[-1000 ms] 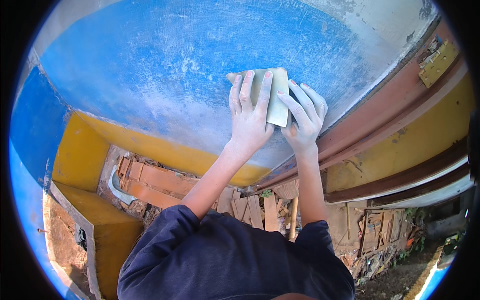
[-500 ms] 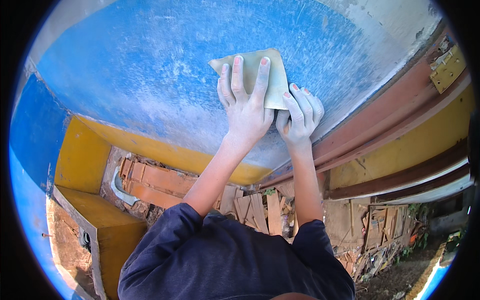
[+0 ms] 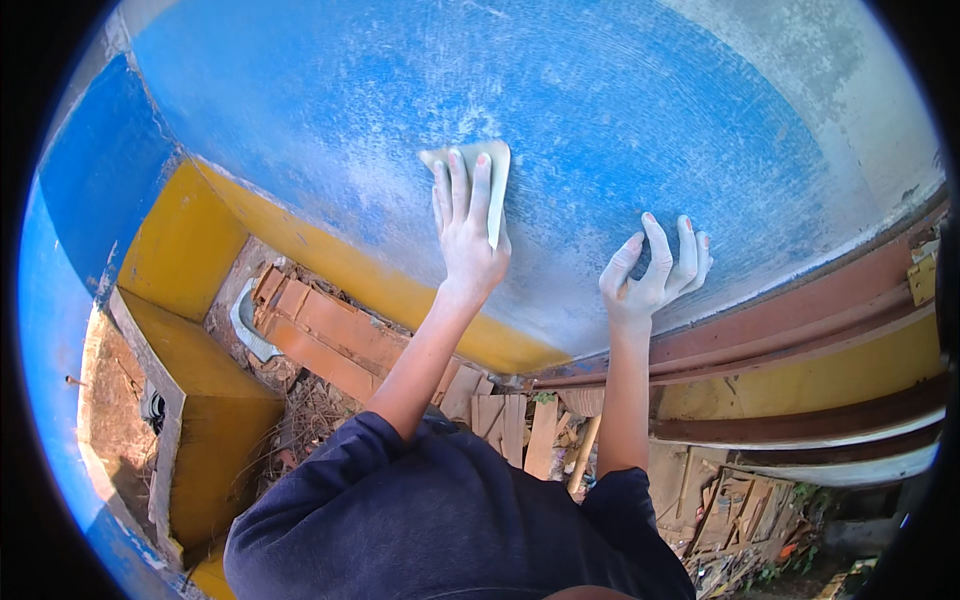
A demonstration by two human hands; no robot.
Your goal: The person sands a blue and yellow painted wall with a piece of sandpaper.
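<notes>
A pale sheet of sandpaper (image 3: 501,168) lies against the blue painted wall (image 3: 330,120), whose paint is scuffed and dusted white. My left hand (image 3: 468,235) holds the sheet flat to the wall under its fingers, and the sheet's right side bends away along the hand. Well to the right, my right hand (image 3: 652,270) has its fingers apart and loosely curled, with nothing in them. Its fingertips are at the wall surface; whether they touch it I cannot tell. White dust coats both hands.
A yellow band (image 3: 400,295) runs along the wall's foot, beside a yellow ledge (image 3: 205,350) at left. Reddish-brown frame rails (image 3: 780,320) run along the right. Below lie orange boards (image 3: 320,335), a curved pale piece (image 3: 246,322) and wood scraps (image 3: 500,425).
My right hand has moved away from the sandpaper's corner to the right. The sheet now bends at its right side under my left hand. The whole view has shifted.
</notes>
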